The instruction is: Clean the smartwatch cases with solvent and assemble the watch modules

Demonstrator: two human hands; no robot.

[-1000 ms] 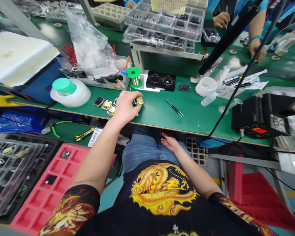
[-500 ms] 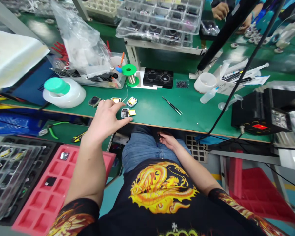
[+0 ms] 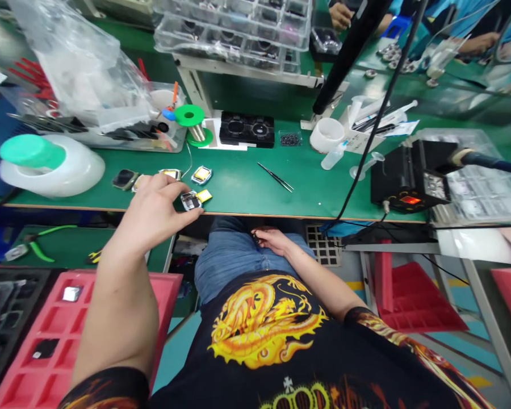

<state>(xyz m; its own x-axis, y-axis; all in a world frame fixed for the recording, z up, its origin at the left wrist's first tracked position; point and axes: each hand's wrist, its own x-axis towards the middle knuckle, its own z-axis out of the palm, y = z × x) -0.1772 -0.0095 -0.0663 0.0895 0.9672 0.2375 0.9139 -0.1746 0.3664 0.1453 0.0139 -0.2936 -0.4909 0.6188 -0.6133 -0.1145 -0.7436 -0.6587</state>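
Your left hand [image 3: 153, 215] is parted, your right hand [image 3: 276, 241] curls on your lap [image 3: 221, 253], grips unclear; by the desk's [image 3: 242, 193] front edge, between left thumb and fingers, one unit [image 3: 191, 201] lies open, seemingly unfinished, its yellow piece [image 3: 205, 195] outside

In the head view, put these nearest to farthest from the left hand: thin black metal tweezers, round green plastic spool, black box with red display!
1. Green plastic spool: beyond the left hand, rightward.
2. Thin black metal tweezers: farther right.
3. Black box: far right.
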